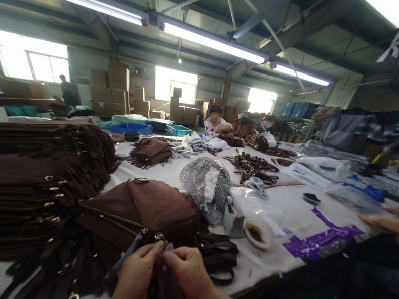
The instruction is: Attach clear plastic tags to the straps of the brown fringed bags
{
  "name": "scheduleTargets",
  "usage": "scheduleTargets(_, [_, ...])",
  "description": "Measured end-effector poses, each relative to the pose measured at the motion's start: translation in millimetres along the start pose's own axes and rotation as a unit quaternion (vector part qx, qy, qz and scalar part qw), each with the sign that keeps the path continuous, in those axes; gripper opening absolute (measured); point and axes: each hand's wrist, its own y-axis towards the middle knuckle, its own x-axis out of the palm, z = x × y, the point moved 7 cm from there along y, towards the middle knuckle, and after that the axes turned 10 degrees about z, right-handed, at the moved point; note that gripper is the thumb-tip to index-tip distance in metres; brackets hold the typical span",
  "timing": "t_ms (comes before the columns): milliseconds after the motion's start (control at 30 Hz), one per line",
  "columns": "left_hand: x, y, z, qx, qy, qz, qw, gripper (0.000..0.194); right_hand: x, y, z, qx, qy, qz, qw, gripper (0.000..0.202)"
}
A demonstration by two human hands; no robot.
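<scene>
A brown fringed bag (163, 204) lies on the table before me, its flap showing and gold-coloured hardware at its near edge. My left hand (136, 276) is closed at that hardware, pinching the end of a dark strap (169, 295) that hangs below the fingers. Thumb and finger of my right hand (190, 273) pinch a small pale, translucent piece (169, 247), perhaps wrapping, right beside the left fingertips. The fingers hide the exact spot where strap and metal meet. More dark straps (218, 254) lie right of the bag.
Stacked brown bags (27, 172) rise at left. Black-and-white patterned material (198, 180), a bowl of dark liquid (257, 233) and purple plastic (322, 241) lie rightward on the white table (275, 269). A co-worker's hands (382, 222) rest at the right edge; two people sit across.
</scene>
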Motion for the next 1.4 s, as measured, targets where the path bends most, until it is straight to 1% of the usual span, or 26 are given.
scheduleTargets(100, [-3.7, 0.6, 2.5, 0.011, 0.013, -0.015, 1.0, 0.035, 5.9, 9.2, -3.6, 0.004, 0.019, -0.002, 1.0, 0.045])
scheduleTargets(167, [-8.6, 3.4, -2.9, -0.012, -0.005, -0.011, 1.0, 0.029, 6.0, 15.5, -6.6, -0.004, 0.008, 0.012, 1.0, 0.045])
scheduleTargets(267, [-16.0, 8.1, -16.8, -0.046, -0.033, 0.008, 0.998, 0.021, 5.9, 23.6, -10.8, -0.018, -0.017, 0.028, 0.999, 0.04])
scheduleTargets(333, [-19.5, 9.6, -23.4, -0.028, -0.018, 0.017, 0.999, 0.028, 5.8, 26.9, -14.1, -0.036, -0.023, 0.035, 0.998, 0.031])
scheduleTargets(400, [-22.1, 9.7, -29.3, -0.006, 0.005, 0.021, 1.0, 0.04, 5.3, 27.6, -18.4, -0.068, -0.032, 0.04, 0.996, 0.024])
scheduleTargets(500, [-26.6, 9.9, -36.9, 0.006, 0.024, 0.027, 0.999, 0.055, 6.0, 23.9, -24.9, -0.135, -0.078, 0.022, 0.988, 0.027])
scheduleTargets(600, [-29.4, 11.7, -35.4, 0.02, 0.039, 0.033, 0.999, 0.058, 5.0, 20.5, -29.0, -0.172, -0.124, 0.014, 0.977, 0.03])
scheduleTargets(700, [-24.9, 13.5, -23.3, 0.035, 0.031, 0.022, 0.999, 0.055, 4.4, 22.4, -35.2, -0.184, -0.169, 0.028, 0.968, 0.023])
scheduleTargets(800, [-15.7, 13.0, -9.2, 0.038, 0.008, -0.005, 0.999, 0.05, 6.4, 26.4, -47.3, -0.223, -0.215, 0.056, 0.949, 0.01])
scheduleTargets(900, [-11.4, 11.4, -3.7, 0.031, -0.002, -0.008, 0.999, 0.049, 8.2, 30.5, -55.8, -0.253, -0.231, 0.084, 0.935, 0.008])
scheduleTargets(967, [-10.4, 10.3, -7.1, 0.018, -0.013, -0.009, 1.0, 0.049, 8.8, 33.1, -55.9, -0.248, -0.227, 0.092, 0.937, 0.008])
scheduleTargets(1033, [-8.6, 9.3, -15.5, -0.005, -0.024, -0.023, 0.999, 0.05, 9.1, 34.6, -55.4, -0.242, -0.224, 0.098, 0.939, 0.008])
scheduleTargets(1133, [-4.7, 6.9, -30.9, -0.048, -0.033, -0.058, 0.997, 0.051, 8.7, 35.9, -57.3, -0.247, -0.231, 0.114, 0.934, 0.009])
scheduleTargets(1200, [-1.7, 4.1, -37.4, -0.066, -0.04, -0.088, 0.993, 0.05, 8.1, 38.0, -58.5, -0.246, -0.234, 0.122, 0.933, 0.01])
scheduleTargets(1300, [0.1, -1.7, -39.3, -0.082, -0.05, -0.112, 0.989, 0.045, 9.2, 42.0, -60.2, -0.252, -0.243, 0.122, 0.929, 0.013])
scheduleTargets(1400, [-1.0, -7.6, -35.2, -0.092, -0.062, -0.108, 0.988, 0.042, 12.4, 44.8, -64.0, -0.28, -0.266, 0.116, 0.915, 0.015])
